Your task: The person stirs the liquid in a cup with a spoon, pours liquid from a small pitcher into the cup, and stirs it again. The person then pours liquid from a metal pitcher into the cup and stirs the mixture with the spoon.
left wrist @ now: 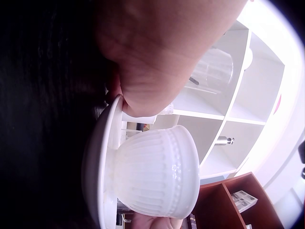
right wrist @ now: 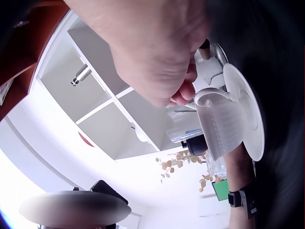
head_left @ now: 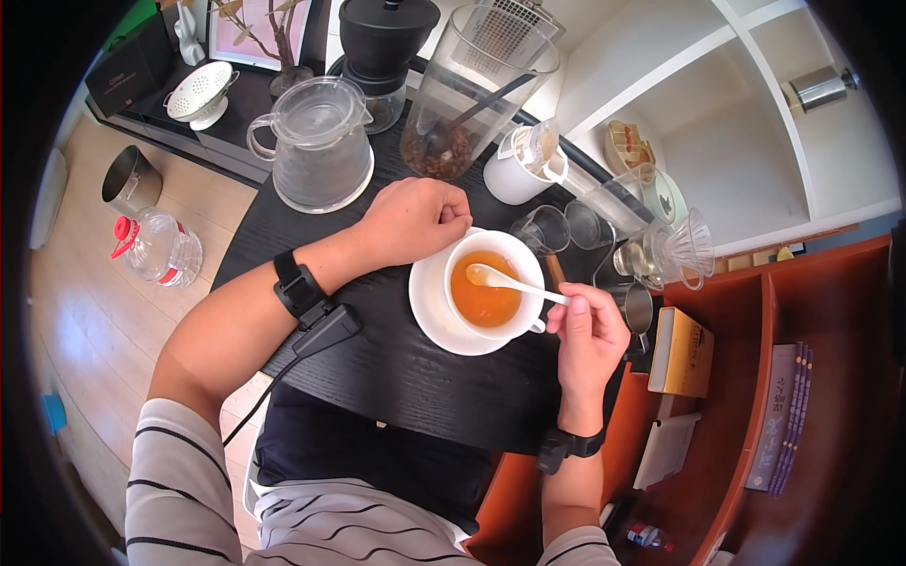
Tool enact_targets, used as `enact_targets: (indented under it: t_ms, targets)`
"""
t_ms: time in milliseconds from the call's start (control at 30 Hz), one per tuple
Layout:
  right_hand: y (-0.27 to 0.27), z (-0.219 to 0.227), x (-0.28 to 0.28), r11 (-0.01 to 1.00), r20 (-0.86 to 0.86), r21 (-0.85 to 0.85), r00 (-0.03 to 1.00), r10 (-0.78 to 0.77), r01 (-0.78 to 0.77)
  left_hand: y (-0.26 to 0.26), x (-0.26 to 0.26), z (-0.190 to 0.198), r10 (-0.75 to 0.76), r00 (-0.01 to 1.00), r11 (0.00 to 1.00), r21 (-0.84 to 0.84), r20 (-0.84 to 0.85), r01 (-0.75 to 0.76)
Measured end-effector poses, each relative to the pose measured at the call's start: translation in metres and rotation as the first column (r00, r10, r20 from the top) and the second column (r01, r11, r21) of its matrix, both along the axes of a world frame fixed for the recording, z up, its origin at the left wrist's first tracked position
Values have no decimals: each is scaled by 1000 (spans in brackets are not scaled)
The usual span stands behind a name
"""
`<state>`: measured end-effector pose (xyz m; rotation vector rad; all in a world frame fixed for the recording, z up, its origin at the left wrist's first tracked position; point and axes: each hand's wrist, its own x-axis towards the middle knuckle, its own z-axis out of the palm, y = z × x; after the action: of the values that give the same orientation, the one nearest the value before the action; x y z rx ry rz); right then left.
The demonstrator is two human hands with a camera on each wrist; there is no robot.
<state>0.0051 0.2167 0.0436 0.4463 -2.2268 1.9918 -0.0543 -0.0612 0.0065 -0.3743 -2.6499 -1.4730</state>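
Note:
A white cup (head_left: 495,240) of amber liquid stands on a white saucer (head_left: 429,307) on the black table. My right hand (head_left: 592,340) pinches the handle end of a white spoon (head_left: 519,285), whose bowl dips into the liquid. My left hand (head_left: 411,217) is curled at the saucer's far left rim and grips its edge. In the left wrist view the ribbed side of the cup (left wrist: 157,171) shows, upright on its saucer. The cup's handle (right wrist: 212,95) is just below my right fingers in the right wrist view.
A glass pitcher (head_left: 326,141), a black grinder (head_left: 387,38), a tall glass container (head_left: 491,85) holding beans and a dark scoop, and a white mug (head_left: 514,174) stand beyond the cup. Small glasses (head_left: 585,226) and a metal pitcher (head_left: 635,307) line the right edge.

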Motion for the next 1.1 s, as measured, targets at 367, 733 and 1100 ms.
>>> enact_targets:
  t_ms: [367, 733, 1100]
  targets:
    - [10, -5, -7, 979, 64, -133, 985, 163, -153, 0, 0, -1, 1, 1000, 1000, 9, -9, -1]
    - [9, -4, -1, 951, -60, -203, 972, 228, -235, 0, -1, -2, 1, 1000, 1000, 16, -9, -1]
    - [5, -5, 3, 958, -159, -168, 965, 208, -234, 0, -1, -2, 4, 1000, 1000, 8, 0, -4]
